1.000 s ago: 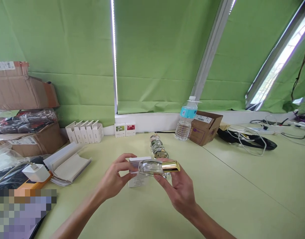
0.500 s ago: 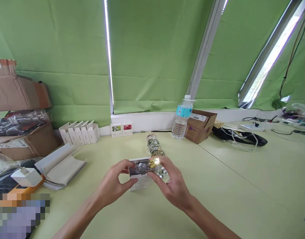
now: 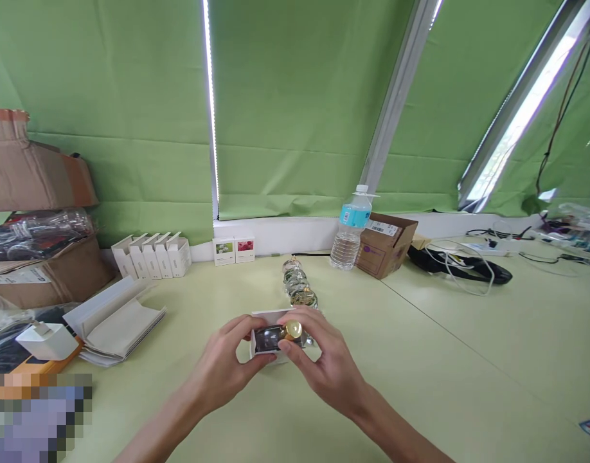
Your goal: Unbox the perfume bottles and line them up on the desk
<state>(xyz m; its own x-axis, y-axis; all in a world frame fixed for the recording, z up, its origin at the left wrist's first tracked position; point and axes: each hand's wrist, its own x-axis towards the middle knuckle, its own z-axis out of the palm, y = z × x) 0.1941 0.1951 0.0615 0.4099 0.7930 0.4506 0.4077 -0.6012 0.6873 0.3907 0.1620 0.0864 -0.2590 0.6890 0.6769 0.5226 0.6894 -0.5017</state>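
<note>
At the middle of the table, my left hand (image 3: 222, 363) grips a small white carton (image 3: 270, 316) by its sides, thumb near and fingers far, with the flap standing up at the back. A small glass bottle (image 3: 270, 338) with a shiny gold cap lies at the carton's opening, its dark body partly within the white walls. My right hand (image 3: 331, 363) is closed around the bottle's capped end, thumb and fingers on either side of it. Just behind, a line of similar clear glass bottles (image 3: 295, 278) runs away from me; my right hand hides its near end.
Several open white cartons (image 3: 153, 257) stand back left, beside two small printed boxes (image 3: 234, 251). Flattened white cartons (image 3: 124, 331) and a white charger (image 3: 47, 341) lie left. A water bottle (image 3: 346, 247), a brown box (image 3: 384, 247) and a black strap with cables (image 3: 459, 267) are back right.
The bottle has tipped so its gold cap faces me more, and it sits lower against the carton. Both hands have come slightly closer together, and the carton's flap shows more at the back.
</note>
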